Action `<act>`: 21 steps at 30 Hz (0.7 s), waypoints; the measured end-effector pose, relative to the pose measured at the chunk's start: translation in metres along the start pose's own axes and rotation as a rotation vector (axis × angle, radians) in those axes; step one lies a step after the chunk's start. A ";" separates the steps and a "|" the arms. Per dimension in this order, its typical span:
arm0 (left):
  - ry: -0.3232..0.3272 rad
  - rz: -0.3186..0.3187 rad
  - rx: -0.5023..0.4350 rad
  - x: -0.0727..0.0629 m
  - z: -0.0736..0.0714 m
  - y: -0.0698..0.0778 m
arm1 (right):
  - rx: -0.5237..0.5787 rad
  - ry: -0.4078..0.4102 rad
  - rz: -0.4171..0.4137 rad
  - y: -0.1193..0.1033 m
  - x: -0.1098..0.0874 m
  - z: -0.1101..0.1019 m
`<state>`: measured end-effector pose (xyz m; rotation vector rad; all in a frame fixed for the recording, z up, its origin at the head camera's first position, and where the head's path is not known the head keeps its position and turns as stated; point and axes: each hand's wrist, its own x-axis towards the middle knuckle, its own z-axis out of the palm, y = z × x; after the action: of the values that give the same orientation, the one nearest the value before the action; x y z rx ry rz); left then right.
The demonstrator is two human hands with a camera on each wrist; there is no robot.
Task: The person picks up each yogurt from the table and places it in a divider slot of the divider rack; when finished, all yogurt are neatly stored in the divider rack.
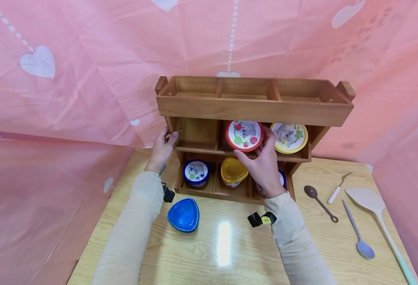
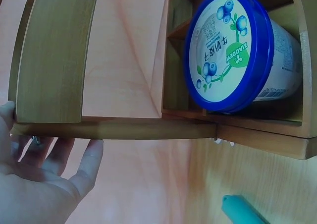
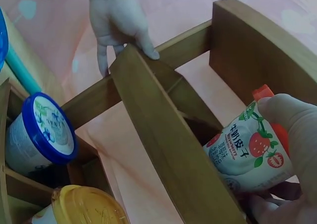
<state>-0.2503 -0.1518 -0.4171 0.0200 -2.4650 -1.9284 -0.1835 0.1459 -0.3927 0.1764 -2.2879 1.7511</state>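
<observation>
A three-tier wooden rack (image 1: 255, 110) stands on the table. My left hand (image 1: 161, 151) grips its left side at the middle tier, thumb and fingers around the wood in the right wrist view. My right hand (image 1: 264, 168) holds a strawberry yogurt tub with a red lid (image 1: 244, 136) in the middle compartment of that tier. The tub's printed side (image 3: 247, 154) shows in the right wrist view. Right of it sits a yellow-lidded tub (image 1: 289, 138). Below are a blueberry tub with a blue lid (image 1: 196, 171), an amber-topped tub (image 1: 234, 170) and another blue-lidded tub, partly hidden by my right hand.
A blue rounded-triangular container (image 1: 183, 215) lies in front of the rack. On the right are a brown spoon (image 1: 312, 192), a small white-handled tool (image 1: 334, 194), a grey-blue spoon (image 1: 365, 249) and a long-handled spatula (image 1: 367, 198). Pink cloth (image 1: 98, 99) hangs behind.
</observation>
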 end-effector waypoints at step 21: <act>0.005 0.009 0.012 0.001 0.001 -0.002 | -0.299 -0.007 0.006 0.007 0.018 0.011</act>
<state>-0.2515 -0.1516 -0.4188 0.0130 -2.4694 -1.9077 -0.2036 0.1381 -0.3971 0.1176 -2.5206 1.3886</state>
